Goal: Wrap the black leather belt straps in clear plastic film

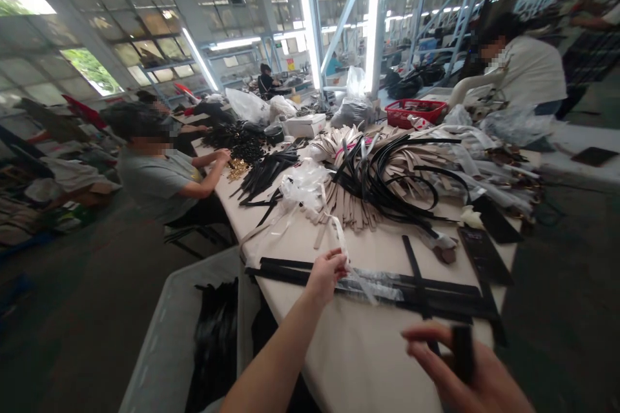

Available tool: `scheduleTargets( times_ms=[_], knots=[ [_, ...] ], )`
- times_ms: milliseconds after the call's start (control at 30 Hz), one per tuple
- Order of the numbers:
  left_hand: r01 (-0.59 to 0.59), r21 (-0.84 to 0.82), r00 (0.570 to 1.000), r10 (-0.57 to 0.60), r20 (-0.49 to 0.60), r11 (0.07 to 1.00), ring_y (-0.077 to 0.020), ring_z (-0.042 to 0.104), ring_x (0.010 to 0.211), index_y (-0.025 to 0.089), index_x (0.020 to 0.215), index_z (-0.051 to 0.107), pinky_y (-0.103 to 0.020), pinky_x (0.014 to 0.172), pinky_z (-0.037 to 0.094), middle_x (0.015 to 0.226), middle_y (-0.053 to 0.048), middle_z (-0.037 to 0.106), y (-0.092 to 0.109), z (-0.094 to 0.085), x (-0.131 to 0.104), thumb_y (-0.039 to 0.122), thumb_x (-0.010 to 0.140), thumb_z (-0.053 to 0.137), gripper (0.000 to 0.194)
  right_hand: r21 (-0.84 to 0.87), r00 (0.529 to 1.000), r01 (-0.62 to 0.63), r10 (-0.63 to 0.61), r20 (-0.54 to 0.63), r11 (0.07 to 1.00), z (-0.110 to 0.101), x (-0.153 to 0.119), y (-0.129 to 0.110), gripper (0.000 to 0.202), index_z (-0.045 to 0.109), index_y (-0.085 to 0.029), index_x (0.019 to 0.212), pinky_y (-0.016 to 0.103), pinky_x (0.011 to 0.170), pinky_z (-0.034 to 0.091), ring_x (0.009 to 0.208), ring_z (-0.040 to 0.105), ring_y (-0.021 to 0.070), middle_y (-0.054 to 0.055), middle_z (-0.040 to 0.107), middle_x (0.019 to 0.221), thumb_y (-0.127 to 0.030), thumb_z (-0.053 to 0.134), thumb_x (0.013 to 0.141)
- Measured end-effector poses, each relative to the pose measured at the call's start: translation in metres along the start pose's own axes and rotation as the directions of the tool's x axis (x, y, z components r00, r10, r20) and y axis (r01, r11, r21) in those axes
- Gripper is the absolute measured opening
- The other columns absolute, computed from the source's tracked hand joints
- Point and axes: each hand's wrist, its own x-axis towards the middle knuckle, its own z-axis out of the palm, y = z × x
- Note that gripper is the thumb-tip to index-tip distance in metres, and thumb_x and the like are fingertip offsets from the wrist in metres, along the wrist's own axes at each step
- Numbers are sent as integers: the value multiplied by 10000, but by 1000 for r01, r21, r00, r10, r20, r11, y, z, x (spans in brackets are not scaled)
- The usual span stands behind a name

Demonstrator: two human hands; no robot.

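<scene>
My left hand point(328, 274) is closed in a pinch on a thin whitish plastic strip point(340, 239), which rises above the fingers and also trails to the right. Beneath it, long black straps point(436, 285) lie across the table, partly covered by clear plastic film point(375, 284). My right hand point(465, 368), blurred, is at the lower right over the table edge. A short black object point(462, 355) sits upright in its grasp; its kind is unclear. Thumb and forefinger point left, with their tips apart. Another black strap point(415, 271) crosses the others near this hand.
Beige strips point(351, 206) and curved black straps point(365, 171) are heaped on the table point(358, 352). Beyond stands a red basket point(415, 115). A pale bin point(167, 329) with black strips is at lower left. One person point(159, 168) sits left; another point(527, 71) works right.
</scene>
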Motion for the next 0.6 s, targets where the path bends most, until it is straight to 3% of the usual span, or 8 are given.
scheduleTargets(
  times_ms=[67, 133, 200, 300, 433, 500, 600],
  knots=[
    [50, -167, 995, -36, 89, 985, -142, 654, 667, 113, 1051, 672, -247, 615, 510, 902, -113, 710, -13, 5, -30, 289, 744, 763, 365, -50, 988, 58, -65, -139, 997, 30, 23, -15, 436, 703, -256, 1087, 433, 900, 500, 1006, 657, 334, 129, 727, 1044, -578, 617, 806],
    [116, -351, 986, -65, 156, 929, -141, 661, 703, 115, 1014, 699, -232, 631, 510, 921, -105, 710, -23, 8, -53, 241, 671, 828, 388, -88, 976, 78, -94, -196, 993, 58, 44, -16, 500, 668, -224, 1172, 442, 967, 465, 1083, 638, 341, 124, 715, 1126, -551, 634, 795],
    [151, -465, 983, -82, 164, 872, -140, 660, 714, 116, 987, 716, -227, 642, 511, 910, -90, 710, -30, 11, -69, 189, 619, 860, 402, -118, 977, 92, -112, -183, 989, 79, 54, -7, 468, 669, -218, 1150, 411, 902, 489, 1001, 667, 319, 103, 733, 1059, -505, 665, 780],
    [127, -486, 991, -87, 104, 865, -145, 652, 687, 113, 916, 720, -246, 640, 514, 845, -80, 705, -37, 12, -81, 207, 622, 862, 340, -122, 983, 99, -116, -140, 988, 95, 54, 7, 249, 714, -217, 923, 342, 724, 491, 782, 680, 263, 60, 740, 833, -425, 624, 820],
    [91, -463, 996, -93, 18, 882, -147, 636, 659, 121, 876, 701, -252, 605, 495, 775, -66, 688, -44, 9, -83, 264, 695, 800, 251, -60, 991, 31, -38, -125, 998, 96, 46, 19, 370, 660, -200, 621, 294, 581, 416, 604, 615, 208, 42, 668, 618, -456, 555, 867],
    [90, -494, 995, -100, 6, 865, -149, 641, 674, 138, 853, 676, -259, 620, 501, 777, -49, 684, -45, 7, -81, 255, 713, 765, 203, 34, 994, 14, -10, -113, 999, 95, 43, 25, 387, 677, -188, 656, 277, 548, 385, 562, 571, 182, 29, 634, 577, -501, 570, 856],
    [129, -608, 990, -137, 35, 783, -152, 656, 702, 159, 821, 625, -278, 667, 523, 787, -36, 683, -39, 6, -77, 228, 739, 715, 140, 304, 995, -88, 98, -16, 949, 96, 39, 37, 426, 689, -168, 779, 240, 461, 288, 451, 442, 121, -6, 564, 523, -573, 572, 837]
  ],
)
